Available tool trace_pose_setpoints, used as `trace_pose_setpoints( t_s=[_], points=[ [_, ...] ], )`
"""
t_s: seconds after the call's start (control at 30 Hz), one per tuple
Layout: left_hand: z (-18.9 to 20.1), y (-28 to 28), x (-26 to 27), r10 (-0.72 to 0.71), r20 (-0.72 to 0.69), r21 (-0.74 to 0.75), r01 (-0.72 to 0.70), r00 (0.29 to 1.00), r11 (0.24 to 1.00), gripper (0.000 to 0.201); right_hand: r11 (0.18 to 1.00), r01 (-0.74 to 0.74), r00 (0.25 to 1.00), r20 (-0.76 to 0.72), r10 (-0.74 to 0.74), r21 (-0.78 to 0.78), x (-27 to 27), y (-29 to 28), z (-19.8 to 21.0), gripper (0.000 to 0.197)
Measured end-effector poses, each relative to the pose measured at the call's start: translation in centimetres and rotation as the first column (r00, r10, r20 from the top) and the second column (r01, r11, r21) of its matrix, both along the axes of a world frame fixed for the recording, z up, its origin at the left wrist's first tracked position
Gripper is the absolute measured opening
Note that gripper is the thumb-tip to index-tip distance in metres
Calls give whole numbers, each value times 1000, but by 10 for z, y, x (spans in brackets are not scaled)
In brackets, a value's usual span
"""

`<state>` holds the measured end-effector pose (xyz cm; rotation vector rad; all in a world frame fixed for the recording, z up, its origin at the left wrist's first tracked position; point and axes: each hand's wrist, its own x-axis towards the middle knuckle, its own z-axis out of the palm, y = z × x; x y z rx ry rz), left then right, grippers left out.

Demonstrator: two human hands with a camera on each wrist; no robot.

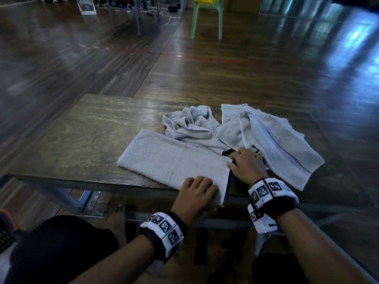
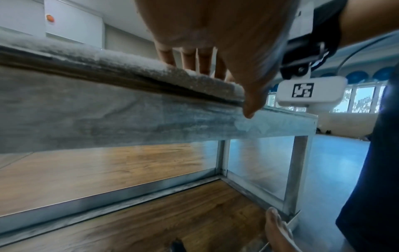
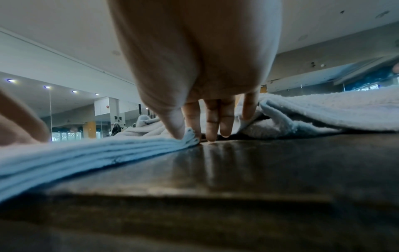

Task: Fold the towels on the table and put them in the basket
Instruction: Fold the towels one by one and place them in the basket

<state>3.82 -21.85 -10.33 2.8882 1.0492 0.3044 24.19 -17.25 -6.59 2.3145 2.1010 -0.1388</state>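
— Wristbands aside, what are the hands doing?

— Left hand [image 1: 196, 191] rests on the near right corner of the folded towel [image 1: 174, 158], fingers curled over the cloth at the table [image 1: 82, 130] edge; whether the thumb pinches underneath, I cannot tell. Right hand [image 1: 247, 163] pinches the far right corner, thumb on top, fingertips [image 3: 210, 136] down on the wood.

— How will it handle?

— Soft, light, limp terry, about 4 layers showing at the edge; I judge it sags unless both corners lift together. Grip right where the fingers sit.

— Others?

— 2 unfolded towels: 1 crumpled towel [image 1: 190, 124] beyond the right fingers, 1 striped towel [image 1: 276, 140] just to their right. No basket shows.
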Motion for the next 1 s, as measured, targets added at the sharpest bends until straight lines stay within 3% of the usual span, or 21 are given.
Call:
trace_pose_setpoints(
  t_s=[0.07, 0.17, 0.3, 0.37, 0.47, 0.53, 0.6, 0.67, 0.73, 0.8, 0.93, 1.0],
  points=[
    [0, 4, 2, 4, 33, 19, -5, 999, 1000, 47, 1000, 10, 999, -37, -10, 9, 2, -2, 2, 23],
    [9, 1, 5, -16, 165, 52, 8, 986, 999, 30, 994, 105, 935, -340, -104, -15, 10, -6, 11, 10],
    [36, -12, 6, -58, 383, 128, 9, 922, 992, 20, 991, 133, 732, -673, -107, -14, 27, -9, 34, 7],
    [53, -20, 7, -55, 476, 148, -18, 878, 989, 16, 996, 83, 594, -801, -69, -24, 34, -15, 50, 8],
    [74, -30, 4, -4, 597, 118, -84, 802, 989, 12, 999, -50, 445, -895, 24, 1, 45, -21, 67, 17],
    [82, -33, -3, 41, 639, 74, -115, 768, 991, 16, 994, -108, 338, -941, 28, -9, 48, -22, 73, 6],
    [86, -32, -11, 85, 646, 35, -141, 758, 989, 18, 980, -189, 217, -976, -22, -64, 52, -20, 75, 39],
    [87, -29, -20, 141, 642, -15, -172, 753, 985, 17, 962, -261, 148, -988, -43, -81, 48, -16, 77, 71],
    [84, -23, -32, 220, 643, -88, -214, 734, 973, 18, 961, -269, 125, -992, -27, -60, 36, -10, 79, 77],
    [80, -15, -47, 297, 655, -164, -252, 695, 954, 19, 973, -231, 158, -987, 9, -28, 18, 1, 80, 66],
    [65, 3, -77, 416, 696, -304, -285, 585, 909, 17, 977, -208, 317, -942, 107, 41, -18, 31, 76, 17],
    [51, 12, -91, 492, 680, -366, -330, 544, 870, 20, 974, -223, 377, -917, 129, 46, -36, 48, 69, 10]
  ],
)
